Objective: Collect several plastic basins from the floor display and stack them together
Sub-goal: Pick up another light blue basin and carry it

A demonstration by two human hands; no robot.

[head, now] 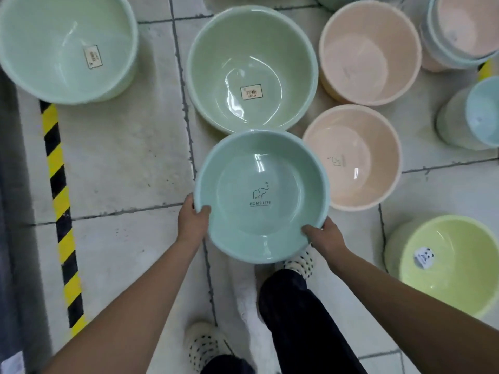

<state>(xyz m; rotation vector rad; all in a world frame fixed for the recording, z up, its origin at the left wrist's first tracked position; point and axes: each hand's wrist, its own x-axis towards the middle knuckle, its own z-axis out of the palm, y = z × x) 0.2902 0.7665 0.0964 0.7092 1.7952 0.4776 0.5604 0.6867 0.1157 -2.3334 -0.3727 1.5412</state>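
Note:
A teal basin (260,168) with an elephant logo and the words HOME LIFE is held above the tiled floor. My left hand (193,220) grips its near left rim, thumb inside. My right hand (324,237) grips its near right rim. Beyond it on the floor sits a larger pale green basin (252,49) with a label inside. Two pink basins (370,49) (353,155) stand to the right, and a mint green basin (62,28) lies at the far left.
A yellow-green basin (445,268) with a sticker stands at the near right. Stacked pink and blue basins (459,33) and a blue one (483,112) fill the far right. Yellow-black hazard tape (60,211) runs along the floor at left. My feet (205,344) are below.

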